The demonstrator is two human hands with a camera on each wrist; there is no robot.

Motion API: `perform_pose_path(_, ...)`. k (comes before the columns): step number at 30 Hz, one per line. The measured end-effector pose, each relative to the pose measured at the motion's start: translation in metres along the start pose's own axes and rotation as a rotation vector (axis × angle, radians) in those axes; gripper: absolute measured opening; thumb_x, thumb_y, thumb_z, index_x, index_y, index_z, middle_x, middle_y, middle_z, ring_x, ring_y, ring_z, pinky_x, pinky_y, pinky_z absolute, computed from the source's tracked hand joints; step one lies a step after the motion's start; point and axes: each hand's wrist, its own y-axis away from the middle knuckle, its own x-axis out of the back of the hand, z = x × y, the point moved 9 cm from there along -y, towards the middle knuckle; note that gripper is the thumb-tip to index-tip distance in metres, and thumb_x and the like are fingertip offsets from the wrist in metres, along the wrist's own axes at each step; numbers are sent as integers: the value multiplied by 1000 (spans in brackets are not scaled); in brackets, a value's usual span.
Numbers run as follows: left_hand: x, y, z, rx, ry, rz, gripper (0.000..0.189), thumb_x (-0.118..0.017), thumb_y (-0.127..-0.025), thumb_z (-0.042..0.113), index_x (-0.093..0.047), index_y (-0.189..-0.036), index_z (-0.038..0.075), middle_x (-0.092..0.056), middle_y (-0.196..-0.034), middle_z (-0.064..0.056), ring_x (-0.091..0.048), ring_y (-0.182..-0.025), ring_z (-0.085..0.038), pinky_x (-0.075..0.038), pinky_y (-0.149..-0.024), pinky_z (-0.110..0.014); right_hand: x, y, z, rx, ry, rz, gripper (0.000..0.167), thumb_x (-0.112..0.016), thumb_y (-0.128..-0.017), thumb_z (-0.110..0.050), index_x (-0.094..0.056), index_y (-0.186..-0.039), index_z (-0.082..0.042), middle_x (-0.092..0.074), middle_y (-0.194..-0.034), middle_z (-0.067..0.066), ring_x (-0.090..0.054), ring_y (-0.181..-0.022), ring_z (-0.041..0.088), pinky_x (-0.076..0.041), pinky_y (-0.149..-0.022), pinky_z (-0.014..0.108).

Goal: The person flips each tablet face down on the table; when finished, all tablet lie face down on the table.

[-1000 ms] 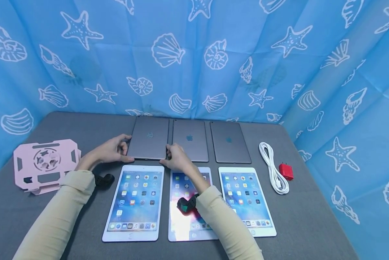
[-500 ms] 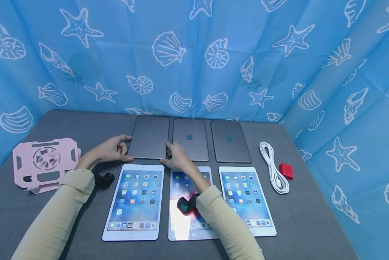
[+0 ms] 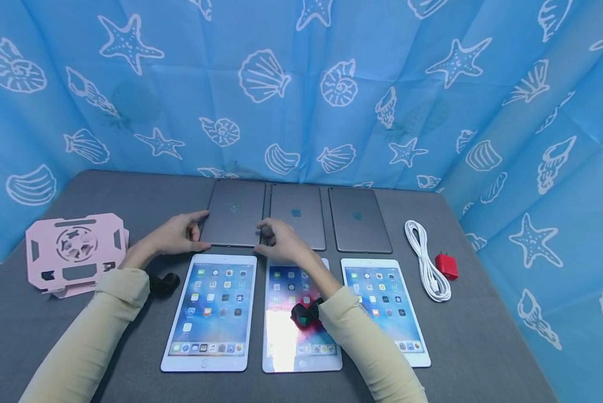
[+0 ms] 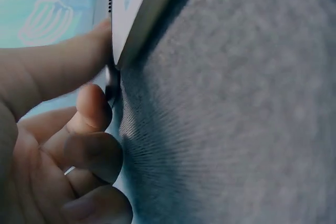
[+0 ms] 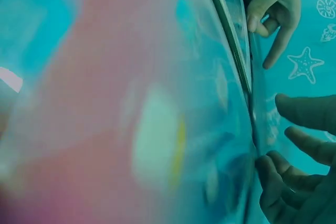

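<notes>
A dark grey tablet (image 3: 234, 215) lies back up at the left of the far row of three. At its left edge and near corner, my left hand (image 3: 175, 235) has index finger and thumb apart, touching its border. In the left wrist view the thumb (image 4: 68, 61) reaches the edge while several other fingers curl loosely. My right hand (image 3: 283, 240) is beside the tablet's right near corner, thumb and fingers loosely bent and holding nothing. Its forearm passes over the middle white tablet (image 3: 281, 313). In the right wrist view the right fingers (image 5: 273, 177) are spread beside a tablet edge.
Two more grey tablets, the middle one (image 3: 301, 207) and the right one (image 3: 359, 218), continue the far row. White tablets, left (image 3: 211, 308) and right (image 3: 382, 302), lie nearer. A pink stand (image 3: 77, 246) is far left; a white cable (image 3: 424, 263) and red charger (image 3: 446, 266) lie right.
My right hand has eased to the right, drawing its fingers slightly off the left grey tablet's near corner. The left hand stays at that tablet's left edge.
</notes>
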Motion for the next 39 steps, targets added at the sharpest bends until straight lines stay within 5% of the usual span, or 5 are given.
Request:
perform_pose_path(4, 0, 1, 17, -44, -53, 20, 78, -74, -93, 19, -33, -153, -11, -58, -67, 1, -48, -57, -10, -42, -69, -29, 19, 13, 6, -11, 46, 17, 56, -70, -97, -18, -50, -148, -6, -57, -134, 23, -65, -114, 34, -58, -90, 42)
perform_pose_path(13, -18, -6, 70, -142, -31, 8, 74, -78, -91, 20, -42, -152, -1, -58, -74, 0, -46, -53, -10, -38, -52, -24, 66, 58, 26, 4, 145, 61, 55, -71, -96, -18, -54, -146, -3, -58, -132, 26, -64, -109, 37, -57, -87, 45)
perform_pose_path(29, -89, -51, 190, -333, -50, -147, 73, -76, -93, 29, -43, -155, 8, -62, -83, 1, -50, -61, -7, -42, -64, -22, 110, 137, 89, -101, 256, 169, 51, -73, -94, -18, -58, -140, -2, -61, -123, 25, -61, -114, 43, -53, -91, 58)
perform_pose_path(33, -111, -57, 207, -355, -34, -180, 73, -77, -93, 28, -43, -154, 6, -61, -82, 1, -49, -66, -6, -43, -72, -21, 115, 152, 100, -120, 288, 187, 53, -76, -92, -20, -60, -139, -2, -62, -123, 25, -60, -113, 44, -53, -89, 60)
perform_pose_path(39, -134, -67, 221, -349, 11, -218, 72, -77, -93, 27, -44, -153, 5, -62, -81, 0, -52, -60, -5, -45, -67, -18, 119, 173, 118, -206, 348, 179, 64, -78, -90, -25, -55, -143, 2, -59, -125, 30, -59, -109, 43, -53, -88, 62)
